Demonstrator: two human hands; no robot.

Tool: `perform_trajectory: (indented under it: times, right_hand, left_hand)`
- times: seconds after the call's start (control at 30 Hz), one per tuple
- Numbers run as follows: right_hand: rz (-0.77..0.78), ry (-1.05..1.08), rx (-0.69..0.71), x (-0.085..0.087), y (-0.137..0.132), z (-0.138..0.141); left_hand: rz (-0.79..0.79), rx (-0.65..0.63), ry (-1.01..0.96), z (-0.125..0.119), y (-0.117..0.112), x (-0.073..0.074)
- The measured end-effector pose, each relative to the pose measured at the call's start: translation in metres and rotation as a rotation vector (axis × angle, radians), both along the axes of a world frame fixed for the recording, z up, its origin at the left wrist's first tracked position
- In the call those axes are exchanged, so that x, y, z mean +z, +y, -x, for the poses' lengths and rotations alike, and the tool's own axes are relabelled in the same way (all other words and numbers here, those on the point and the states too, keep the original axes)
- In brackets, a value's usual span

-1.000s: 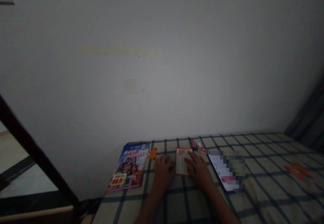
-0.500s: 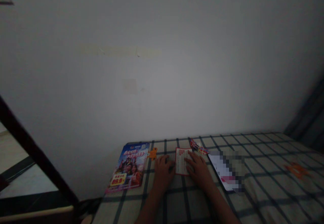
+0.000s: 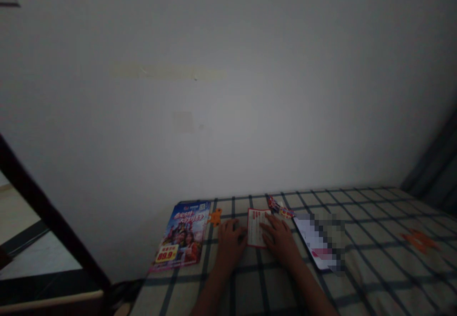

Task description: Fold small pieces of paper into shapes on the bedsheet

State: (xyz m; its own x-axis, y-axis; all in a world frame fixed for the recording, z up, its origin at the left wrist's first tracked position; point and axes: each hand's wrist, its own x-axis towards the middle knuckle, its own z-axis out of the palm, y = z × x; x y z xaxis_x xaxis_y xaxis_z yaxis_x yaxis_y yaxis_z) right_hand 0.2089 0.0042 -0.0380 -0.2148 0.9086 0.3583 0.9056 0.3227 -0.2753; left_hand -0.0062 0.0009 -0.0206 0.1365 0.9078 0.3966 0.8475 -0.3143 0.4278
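Observation:
A small white card with a red border and printed text (image 3: 254,230) lies flat on the checked cloth. My right hand (image 3: 279,236) rests with fingers spread, its fingertips over the card's right edge. At the card's left side, my left hand (image 3: 231,237) lies on the cloth with fingers apart and slightly bent, the thumb side close to the card's edge. Whether that thumb touches the card I cannot tell. Left of my left hand lies a colourful flyer (image 3: 185,232) marked 89.9.
A partly blurred phone-like device (image 3: 314,242) lies right of my right hand. Beyond that hand is a crumpled patterned wrapper (image 3: 281,208). The checked cloth (image 3: 374,268) meets a pale wall (image 3: 250,92). A dark slanted bar (image 3: 53,216) crosses the left side.

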Motion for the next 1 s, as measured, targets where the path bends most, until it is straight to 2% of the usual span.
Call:
perform_trajectory:
  times: [0.7, 0.9, 1.0]
  right_hand:
    - [0.014, -0.024, -0.013, -0.001, 0.002, 0.001]
    - [0.020, -0.013, -0.011, 0.002, 0.001, 0.001]
    - [0.027, -0.005, -0.011, 0.003, 0.001, 0.001]
  left_hand:
    - [0.026, -0.005, 0.094, 0.000, 0.000, 0.000]
    - [0.056, -0.052, 0.171, -0.001, 0.009, 0.009]
    - [0.068, -0.130, 0.189, -0.004, 0.019, 0.010]
